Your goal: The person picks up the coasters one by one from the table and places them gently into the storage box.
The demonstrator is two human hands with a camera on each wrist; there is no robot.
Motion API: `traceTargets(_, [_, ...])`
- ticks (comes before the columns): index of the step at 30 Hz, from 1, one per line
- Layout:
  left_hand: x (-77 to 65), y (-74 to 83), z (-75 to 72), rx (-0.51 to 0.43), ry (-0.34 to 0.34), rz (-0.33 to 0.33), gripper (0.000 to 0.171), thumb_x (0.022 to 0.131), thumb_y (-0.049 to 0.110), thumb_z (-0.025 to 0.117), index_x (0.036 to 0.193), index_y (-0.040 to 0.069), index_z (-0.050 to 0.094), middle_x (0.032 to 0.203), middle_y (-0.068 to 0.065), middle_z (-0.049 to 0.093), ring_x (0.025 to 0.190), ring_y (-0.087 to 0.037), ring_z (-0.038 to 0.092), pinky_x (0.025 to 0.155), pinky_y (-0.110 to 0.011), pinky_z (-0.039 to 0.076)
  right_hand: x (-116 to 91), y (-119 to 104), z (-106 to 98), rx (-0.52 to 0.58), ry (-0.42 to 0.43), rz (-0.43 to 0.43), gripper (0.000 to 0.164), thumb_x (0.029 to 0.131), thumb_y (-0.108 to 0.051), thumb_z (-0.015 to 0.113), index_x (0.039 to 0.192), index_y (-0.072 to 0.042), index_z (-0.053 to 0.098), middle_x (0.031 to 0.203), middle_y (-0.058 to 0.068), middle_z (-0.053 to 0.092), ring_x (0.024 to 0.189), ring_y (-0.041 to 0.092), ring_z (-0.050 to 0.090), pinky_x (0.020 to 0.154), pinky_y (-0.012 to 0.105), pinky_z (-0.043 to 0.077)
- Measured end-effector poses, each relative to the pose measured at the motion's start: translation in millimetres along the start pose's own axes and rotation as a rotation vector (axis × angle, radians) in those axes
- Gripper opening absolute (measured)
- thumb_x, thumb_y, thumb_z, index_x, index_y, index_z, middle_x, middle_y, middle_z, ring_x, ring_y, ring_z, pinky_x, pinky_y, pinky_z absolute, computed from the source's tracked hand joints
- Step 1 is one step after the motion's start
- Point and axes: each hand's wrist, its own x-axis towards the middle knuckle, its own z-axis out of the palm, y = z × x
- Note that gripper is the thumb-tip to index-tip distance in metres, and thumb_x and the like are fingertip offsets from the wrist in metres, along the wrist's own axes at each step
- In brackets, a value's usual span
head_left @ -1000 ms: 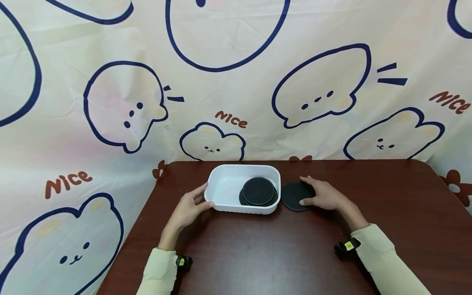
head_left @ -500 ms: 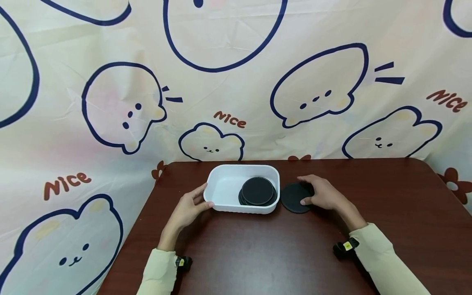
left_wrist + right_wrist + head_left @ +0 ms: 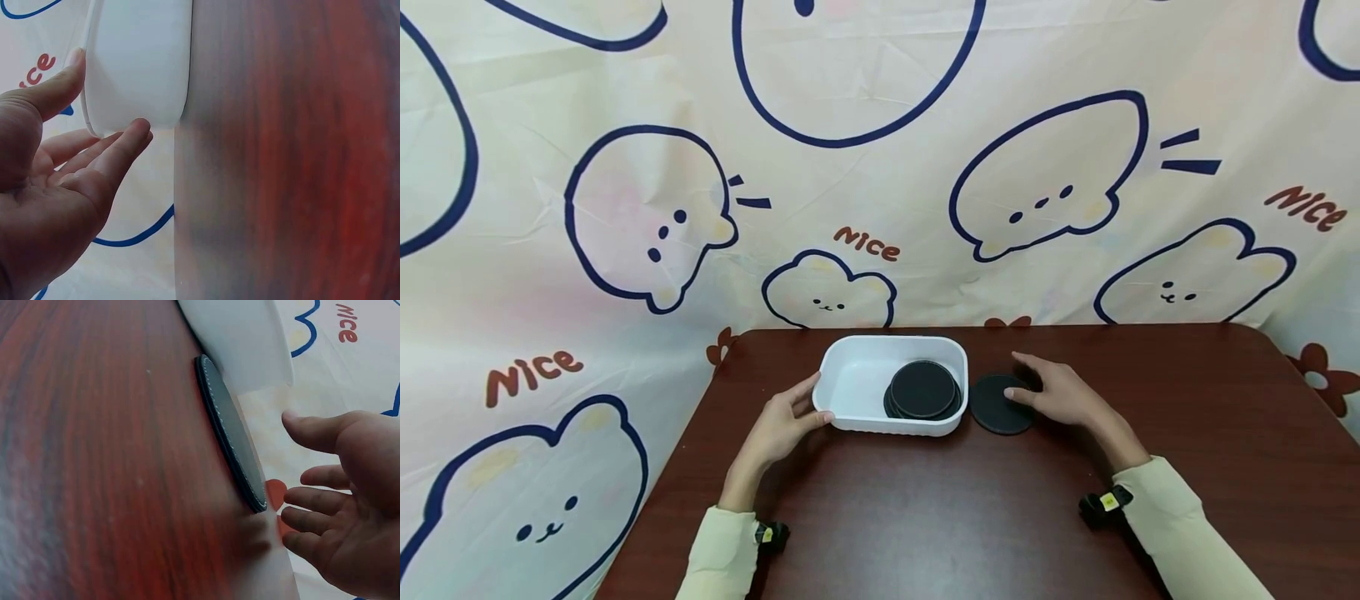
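Observation:
A white rectangular plastic tray (image 3: pixel 859 379) stands on the table, with a stack of round black coasters (image 3: pixel 925 389) at its right end. My left hand (image 3: pixel 784 425) holds the tray's left end; in the left wrist view the thumb is at the rim and the fingers lie along the outer wall. Beside the tray's right end, a single black coaster (image 3: pixel 996 412) with pale edge stitching (image 3: pixel 228 434) lies flat on the table. Over its right side is my right hand (image 3: pixel 1060 394), fingers spread and relaxed, with a gap to the coaster in the right wrist view.
The dark reddish-brown wooden table (image 3: pixel 917 517) has its far edge just behind the tray. A pale cloth (image 3: pixel 850 192) printed with blue-outlined cartoon bears hangs behind and along the sides. Black camera mounts (image 3: pixel 1105 504) sit on both wrists.
The right hand's thumb and fingers have come up off the single coaster, which has shifted slightly toward me. The left hand keeps its place at the tray.

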Motion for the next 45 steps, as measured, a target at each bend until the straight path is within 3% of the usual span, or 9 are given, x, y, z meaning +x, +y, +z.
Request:
traceTargets(8, [-0.2,1.0,0.6,0.005,0.004,-0.002,0.08,0.099,0.011,0.079,0.167,0.007,0.037,0.169,-0.023,0.041,0.149,-0.039,0.052,0.106,-0.042,0.058,-1,-9,6,-0.056,-0.053,-0.055,0.081,0.095,-0.024,0.084,0.159,0.005,0.045,0.16,0.03,0.051,0.148,0.052,0.047,0.118,0.069,0.043])
traceTargets(13, [-0.2,0.7,0.4,0.008,0.002,-0.003,0.08,0.099,0.011,0.078,0.167,0.007,0.037,0.17,-0.023,0.04,0.149,-0.039,0.052,0.107,-0.043,0.058,0,-11,8,-0.072,-0.016,-0.072,0.076,0.089,-0.016,0.089,0.152,0.006,0.054,0.15,0.03,0.059,0.141,0.052,0.05,0.115,0.068,0.044])
traceTargets(18, [-1.1,-0.2,0.7,0.001,0.002,-0.004,0.08,0.099,0.01,0.078,0.167,0.008,0.037,0.169,-0.022,0.041,0.149,-0.038,0.052,0.106,-0.042,0.059,1,-9,6,0.005,0.035,-0.043,0.075,0.084,-0.011,0.093,0.148,0.004,0.058,0.138,0.027,0.064,0.129,0.046,0.06,0.108,0.063,0.052])
traceTargets(25, [-1.2,0.8,0.5,0.009,-0.002,-0.002,0.079,0.1,0.012,0.078,0.167,0.006,0.037,0.17,-0.024,0.039,0.15,-0.04,0.051,0.105,-0.041,0.059,-2,-5,-4,0.033,0.048,0.043,0.073,0.088,-0.021,0.091,0.15,0.0,0.058,0.137,0.027,0.068,0.12,0.043,0.068,0.097,0.056,0.06])
traceTargets(30, [-1.0,0.9,-0.1,0.011,-0.006,-0.002,0.079,0.1,0.012,0.078,0.167,0.007,0.037,0.171,-0.023,0.039,0.149,-0.04,0.051,0.105,-0.041,0.059,-4,-2,-11,0.016,0.052,0.039,0.065,0.09,-0.022,0.089,0.145,0.001,0.064,0.127,0.024,0.072,0.109,0.035,0.069,0.092,0.052,0.062])
traceTargets(34, [-0.3,2.2,-0.6,0.014,-0.002,-0.003,0.08,0.099,0.011,0.078,0.167,0.007,0.036,0.171,-0.023,0.039,0.149,-0.039,0.051,0.106,-0.043,0.058,-7,-1,-17,0.017,0.049,0.045,0.056,0.09,-0.021,0.089,0.138,0.0,0.069,0.118,0.02,0.074,0.099,0.029,0.068,0.083,0.041,0.061])
traceTargets(41, [-0.8,3.7,-0.9,0.006,-0.004,-0.007,0.08,0.099,0.01,0.078,0.168,0.006,0.035,0.171,-0.023,0.038,0.15,-0.038,0.051,0.106,-0.042,0.058,-11,3,-21,0.128,0.028,0.08,0.046,0.093,-0.014,0.085,0.134,0.001,0.07,0.113,0.021,0.072,0.082,0.021,0.065,0.064,0.032,0.061])
traceTargets(45, [-1.0,3.4,-0.4,0.005,-0.006,-0.004,0.08,0.099,0.01,0.078,0.167,0.006,0.036,0.17,-0.023,0.039,0.149,-0.038,0.051,0.107,-0.042,0.058,-13,6,-22,0.205,0.022,0.093,0.042,0.096,-0.012,0.082,0.134,0.0,0.07,0.112,0.019,0.073,0.082,0.021,0.068,0.067,0.033,0.062])
